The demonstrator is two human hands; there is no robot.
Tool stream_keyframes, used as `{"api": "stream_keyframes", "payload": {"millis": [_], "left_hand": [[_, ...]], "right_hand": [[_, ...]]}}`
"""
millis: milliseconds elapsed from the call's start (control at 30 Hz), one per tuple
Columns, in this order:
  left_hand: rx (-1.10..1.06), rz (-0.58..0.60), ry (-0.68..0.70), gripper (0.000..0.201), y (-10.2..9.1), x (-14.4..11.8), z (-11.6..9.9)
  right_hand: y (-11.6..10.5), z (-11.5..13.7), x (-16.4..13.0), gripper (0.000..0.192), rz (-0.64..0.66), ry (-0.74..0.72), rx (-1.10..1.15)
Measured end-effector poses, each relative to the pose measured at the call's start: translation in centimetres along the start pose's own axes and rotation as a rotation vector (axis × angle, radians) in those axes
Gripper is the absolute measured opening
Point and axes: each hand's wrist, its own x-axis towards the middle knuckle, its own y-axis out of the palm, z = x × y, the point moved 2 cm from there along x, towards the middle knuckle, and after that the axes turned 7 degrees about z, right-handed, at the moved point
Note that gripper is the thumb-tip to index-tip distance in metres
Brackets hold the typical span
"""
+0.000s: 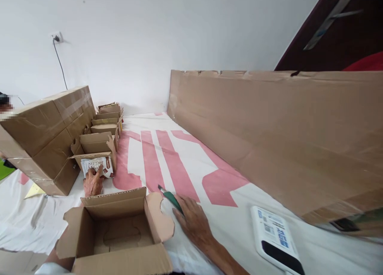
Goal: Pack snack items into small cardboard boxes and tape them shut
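An open empty cardboard box (119, 231) stands right in front of me with its flaps up. Beyond its far flap, my left hand (92, 182) rests on a white packet (96, 166) printed "Super", which leans against a row of small open boxes (98, 141). To the right of the box, my right hand (193, 219) lies on the cloth with its fingers around a green-handled cutter (170, 197) that points away from me.
A big taped carton (44, 135) lies at the left. A long cardboard sheet (281, 135) leans along the right side. A white device with a printed label (275, 237) lies near the right front. A white cloth with red stripes (167, 159) covers the surface.
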Motion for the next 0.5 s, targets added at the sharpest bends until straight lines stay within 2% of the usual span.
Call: {"api": "stream_keyframes", "payload": {"millis": [333,500], "left_hand": [[0.002,-0.019,0.015,0.059,-0.1,3.2,-1.8],[0.000,-0.048,0.032,0.060,0.1,3.8,-2.0]], "right_hand": [[-1.4,0.2,0.0,0.038,-0.012,-0.052,-0.041],[-1.3,0.2,-0.1,0.040,-0.004,-0.039,-0.049]]}}
